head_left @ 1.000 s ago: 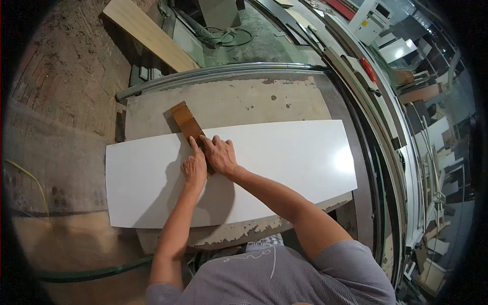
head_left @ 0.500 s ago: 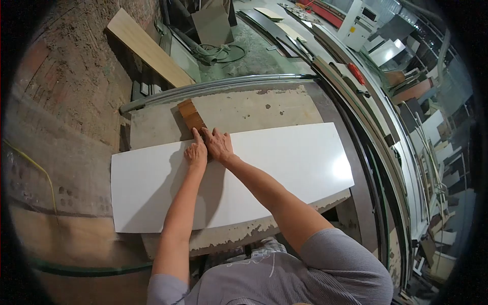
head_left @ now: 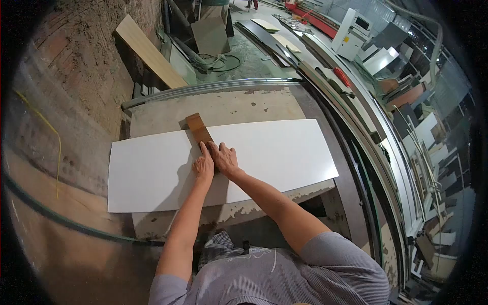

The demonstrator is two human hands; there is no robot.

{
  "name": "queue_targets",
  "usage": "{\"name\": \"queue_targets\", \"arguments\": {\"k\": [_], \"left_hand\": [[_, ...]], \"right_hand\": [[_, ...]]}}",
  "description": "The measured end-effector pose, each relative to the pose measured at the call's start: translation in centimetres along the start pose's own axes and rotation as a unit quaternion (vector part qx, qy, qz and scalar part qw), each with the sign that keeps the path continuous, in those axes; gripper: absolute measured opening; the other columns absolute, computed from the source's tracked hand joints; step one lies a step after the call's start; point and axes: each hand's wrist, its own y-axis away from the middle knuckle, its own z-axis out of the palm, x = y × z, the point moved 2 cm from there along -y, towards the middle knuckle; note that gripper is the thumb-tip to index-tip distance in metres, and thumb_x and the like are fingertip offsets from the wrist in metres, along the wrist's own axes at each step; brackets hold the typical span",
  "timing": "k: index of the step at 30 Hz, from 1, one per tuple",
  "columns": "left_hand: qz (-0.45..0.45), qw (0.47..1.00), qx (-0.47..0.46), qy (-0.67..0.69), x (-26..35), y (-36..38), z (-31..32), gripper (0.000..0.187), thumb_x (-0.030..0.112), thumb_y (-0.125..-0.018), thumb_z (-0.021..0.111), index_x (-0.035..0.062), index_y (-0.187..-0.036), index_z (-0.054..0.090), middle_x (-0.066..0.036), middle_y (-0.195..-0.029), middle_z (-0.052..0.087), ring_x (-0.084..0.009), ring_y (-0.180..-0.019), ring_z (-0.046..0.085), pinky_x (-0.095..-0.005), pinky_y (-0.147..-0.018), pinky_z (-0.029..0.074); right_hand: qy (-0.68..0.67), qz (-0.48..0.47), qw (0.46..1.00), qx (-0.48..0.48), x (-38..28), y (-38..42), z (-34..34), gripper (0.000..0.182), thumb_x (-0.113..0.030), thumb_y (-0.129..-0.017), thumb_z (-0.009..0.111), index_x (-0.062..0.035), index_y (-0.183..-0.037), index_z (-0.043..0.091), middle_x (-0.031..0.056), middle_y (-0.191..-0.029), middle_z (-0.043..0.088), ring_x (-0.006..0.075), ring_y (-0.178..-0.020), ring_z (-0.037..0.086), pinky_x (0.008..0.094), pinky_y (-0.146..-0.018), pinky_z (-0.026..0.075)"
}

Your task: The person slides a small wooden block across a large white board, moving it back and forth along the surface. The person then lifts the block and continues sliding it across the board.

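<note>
A long white panel (head_left: 147, 175) lies flat across a worn, pale-topped bench (head_left: 244, 108). Across the panel rests a brown, wood-coloured strip (head_left: 198, 128), its far end sticking out past the panel's back edge. My left hand (head_left: 203, 165) grips the strip's near part from the left, index finger stretched along the top and the other fingers curled. From the right, my right hand (head_left: 225, 157) holds the same part, fingertips pressed on it. Both hands cover the strip's near end, and they almost touch each other.
A metal rail (head_left: 213, 87) runs behind the bench. Long rails and boards line the right side, with a red-handled tool (head_left: 341, 77) on them. A wooden board (head_left: 150, 51) leans on the brick wall at left. A white machine (head_left: 352, 35) stands far back.
Both hands and the brown strip have slid toward me over the panel, so less of the strip overhangs the back edge. The camera view has shifted slightly.
</note>
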Motion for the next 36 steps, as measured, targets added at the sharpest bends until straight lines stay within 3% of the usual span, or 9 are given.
{"name": "queue_targets", "arguments": {"k": [3,5,10,13,15,20,28,31,36], "left_hand": [[0.009,1.000,-0.010,-0.016,0.7,3.5,0.3,0.057,0.019,-0.092,0.036,0.0098,-0.142,0.011,-0.026,-0.088,0.063,-0.0381,-0.082,0.064,-0.0470,-0.072,0.051],[0.004,1.000,-0.017,-0.021,1.2,5.7,0.3,0.058,0.018,-0.092,0.036,0.0097,-0.143,0.010,-0.027,-0.090,0.063,-0.0379,-0.083,0.063,-0.0473,-0.074,0.050],[-0.034,0.995,-0.093,0.024,1.4,11.4,0.0,0.060,0.017,-0.093,0.036,0.0067,-0.143,0.005,-0.025,-0.095,0.063,-0.0382,-0.088,0.062,-0.0473,-0.081,0.046],[-0.021,0.993,-0.120,0.001,0.4,14.4,0.1,0.064,0.011,-0.090,0.039,-0.0009,-0.141,0.004,-0.027,-0.093,0.062,-0.0361,-0.084,0.063,-0.0435,-0.074,0.050],[-0.007,0.998,-0.053,-0.028,-0.9,15.9,1.2,0.065,0.011,-0.089,0.040,0.0005,-0.142,0.004,-0.027,-0.094,0.062,-0.0365,-0.084,0.063,-0.0452,-0.072,0.049],[-0.031,0.997,-0.039,-0.058,-2.4,19.0,-0.5,0.064,0.013,-0.090,0.040,0.0031,-0.143,0.006,-0.025,-0.092,0.064,-0.0345,-0.081,0.064,-0.0438,-0.071,0.050],[-0.051,0.997,-0.040,-0.037,-5.2,17.2,-1.1,0.065,0.014,-0.088,0.043,0.0032,-0.143,0.010,-0.022,-0.088,0.065,-0.0323,-0.078,0.065,-0.0432,-0.070,0.051],[-0.058,0.997,-0.042,-0.033,-6.5,14.7,-2.4,0.064,0.014,-0.088,0.042,0.0030,-0.143,0.011,-0.021,-0.088,0.065,-0.0321,-0.078,0.065,-0.0437,-0.070,0.050],[-0.063,0.997,-0.043,0.005,-8.4,9.2,-3.5,0.062,0.016,-0.089,0.041,0.0038,-0.142,0.013,-0.021,-0.089,0.065,-0.0331,-0.078,0.065,-0.0451,-0.072,0.050]], "right_hand": [[-0.005,-0.009,1.000,0.003,0.2,3.3,-0.7,0.037,-0.025,-0.090,0.044,-0.0173,-0.126,0.040,0.0111,-0.091,0.055,0.0272,-0.082,0.056,0.0421,-0.070,0.041],[-0.005,-0.017,0.999,0.042,0.3,5.7,-1.0,0.035,-0.024,-0.087,0.047,-0.0180,-0.122,0.043,0.0113,-0.088,0.054,0.0293,-0.071,0.057,0.0418,-0.067,0.039],[-0.007,-0.021,0.999,0.037,-0.3,11.3,-1.7,0.038,-0.020,-0.085,0.048,-0.0159,-0.123,0.043,0.0133,-0.089,0.055,0.0299,-0.075,0.059,0.0432,-0.068,0.040],[0.025,-0.041,0.999,0.021,-1.8,14.1,-1.9,0.043,-0.018,-0.085,0.048,-0.0180,-0.127,0.042,0.0114,-0.089,0.055,0.0284,-0.074,0.060,0.0430,-0.067,0.043],[0.017,-0.041,0.999,0.005,-2.5,15.3,-1.1,0.042,-0.019,-0.086,0.046,-0.0174,-0.128,0.041,0.0119,-0.091,0.055,0.0289,-0.078,0.061,0.0433,-0.069,0.043],[0.006,-0.052,0.998,-0.032,-5.3,17.2,-1.1,0.040,-0.020,-0.088,0.046,-0.0157,-0.127,0.041,0.0125,-0.096,0.056,0.0293,-0.082,0.061,0.0438,-0.073,0.042],[0.052,-0.087,0.995,-0.011,-7.9,14.6,-0.4,0.037,-0.019,-0.085,0.050,-0.0151,-0.121,0.044,0.0089,-0.090,0.058,0.0273,-0.079,0.062,0.0424,-0.070,0.041],[0.055,-0.060,0.994,-0.068,-9.3,11.8,0.5,0.036,-0.021,-0.089,0.045,-0.0160,-0.125,0.043,0.0105,-0.095,0.057,0.0276,-0.082,0.061,0.0426,-0.072,0.041],[0.032,-0.061,0.998,-0.006,-9.9,6.0,2.7,0.037,-0.021,-0.087,0.048,-0.0173,-0.124,0.044,0.0107,-0.093,0.057,0.0275,-0.077,0.061,0.0409,-0.069,0.040]]}}
